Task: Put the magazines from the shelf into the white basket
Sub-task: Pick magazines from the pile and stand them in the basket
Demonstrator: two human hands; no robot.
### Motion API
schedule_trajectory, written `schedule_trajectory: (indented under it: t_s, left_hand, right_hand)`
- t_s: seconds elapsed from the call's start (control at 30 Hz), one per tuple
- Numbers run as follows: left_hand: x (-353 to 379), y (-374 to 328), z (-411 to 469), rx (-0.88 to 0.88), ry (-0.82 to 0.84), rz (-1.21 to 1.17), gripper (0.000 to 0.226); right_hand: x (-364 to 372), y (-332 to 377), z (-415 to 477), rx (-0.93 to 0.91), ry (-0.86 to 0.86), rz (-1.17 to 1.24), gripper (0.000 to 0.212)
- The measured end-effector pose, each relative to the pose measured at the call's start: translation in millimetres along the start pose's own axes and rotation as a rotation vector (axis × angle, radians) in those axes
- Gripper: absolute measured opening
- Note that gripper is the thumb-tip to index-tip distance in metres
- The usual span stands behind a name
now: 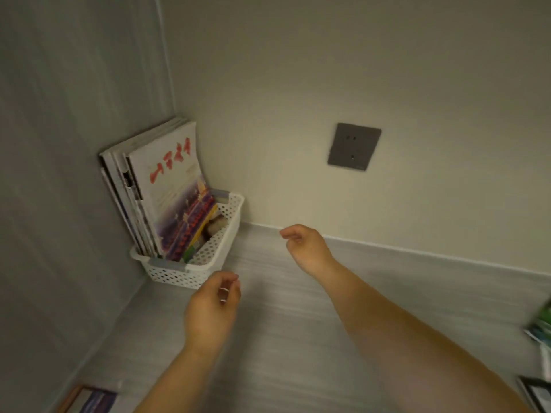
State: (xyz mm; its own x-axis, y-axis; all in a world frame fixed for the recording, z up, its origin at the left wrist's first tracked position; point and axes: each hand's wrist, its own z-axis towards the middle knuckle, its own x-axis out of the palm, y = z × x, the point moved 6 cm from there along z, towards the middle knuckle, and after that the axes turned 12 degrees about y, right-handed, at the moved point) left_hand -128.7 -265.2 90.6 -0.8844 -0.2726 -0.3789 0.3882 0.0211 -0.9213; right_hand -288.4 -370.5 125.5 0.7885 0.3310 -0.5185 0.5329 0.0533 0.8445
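White perforated plastic marks the basket, tucked into the far left corner of a pale grey shelf. A sheaf of magazines already stands on end inside it, long edges upright and leaning left against the side panel, the front cover lettered in red. Both of the person's hands hang over the shelf, holding nothing. The left hand, fingers loosely curled, hovers just short of the basket's near rim, while the right hand, likewise loosely curled and empty, is farther right, near the back wall below a dark grey wall socket. Whatever remains to be moved appears to lie away from the basket rather than toward it. Green-tinted printed matter is cut off at the right edge of the frame, well apart from the fingers and on the right arm's side. That hand looks the likelier to fetch it, with the basket then lying ahead and to the left of the pick. A dark-bordered item at the lower right corner and a purple-covered one at the lower left are also cropped; whether any of the three is a magazine cannot be told. A small brownish object sits in the basket behind the covers, too blurred to identify, and the number of magazines in the stack cannot be counted with confidence.
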Motion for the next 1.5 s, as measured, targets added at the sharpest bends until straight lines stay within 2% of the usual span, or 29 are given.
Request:
schedule_trajectory:
  t_s: [0.17,0.27,0.37,0.47,0.6,0.67,0.73,0.83,0.9,1.07,1.23,1.33,1.43,1.5]
  left_hand:
    - [79.6,-25.1,-54.4,0.015,0.143,0.049,0.028]
    - [141.8,-48.4,-92.7,0.029,0.275,0.069,0.037]
    - [207.8,-72.7,-132.0,0.05,0.406,0.113,0.045]
    - [270.7,-89.1,-173.5,0.083,0.532,0.16,0.047]
    - [344.3,-99.3,-223.8,0.1,0.735,0.212,0.044]
    - [373.8,-106.3,-241.1,0.118,0.808,0.25,0.03]
    - [400.9,-115.7,-253.7,0.153,0.862,0.339,0.014]
    - [437.4,-130.4,-266.7,0.224,0.942,0.434,0.023]
    - [460.4,-144.3,-272.7,0.299,0.993,0.525,0.031]
    - [524.3,-176.5,-286.8,0.349,1.088,0.52,0.053]
    - [563.8,-179.4,-294.4,0.353,1.165,0.657,0.052]
    - [567.7,-176.8,-289.7,0.344,1.112,0.788,0.052]
    - [568.2,-185.3,-278.8,0.282,1.038,0.823,0.054]
    - [570.9,-191.9,-274.7,0.309,1.045,0.903,0.053]
  right_hand:
    - [-86.0,-94.7,-101.6,0.191,-0.16,-0.072,0.031]
    - [-140.7,-157.7,-175.9,0.319,-0.252,-0.097,0.029]
    - [-186.9,-220.2,-247.6,0.45,-0.265,-0.155,0.031]
    - [-225.1,-274.5,-319.6,0.574,-0.332,-0.076,0.029]
    - [-276.4,-327.0,-407.5,0.736,-0.567,-0.291,0.028]
    - [-293.8,-351.2,-444.9,0.855,-0.627,-0.373,0.029]
    - [-305.3,-373.0,-476.7,0.938,-0.655,-0.395,0.032]
    - [-307.0,-404.5,-503.5,1.021,-0.579,-0.419,0.043]
    - [-300.1,-422.2,-507.3,1.057,-0.502,-0.404,0.054]
    - [-298.9,-435.0,-500.2,1.057,-0.456,-0.408,0.059]
    - [-299.3,-440.3,-500.7,1.04,-0.45,-0.413,0.061]
    - [-299.4,-442.6,-498.3,1.014,-0.465,-0.449,0.061]
    - [-298.9,-444.9,-495.5,0.972,-0.447,-0.493,0.061]
    - [-297.5,-444.7,-493.3,0.946,-0.434,-0.511,0.061]
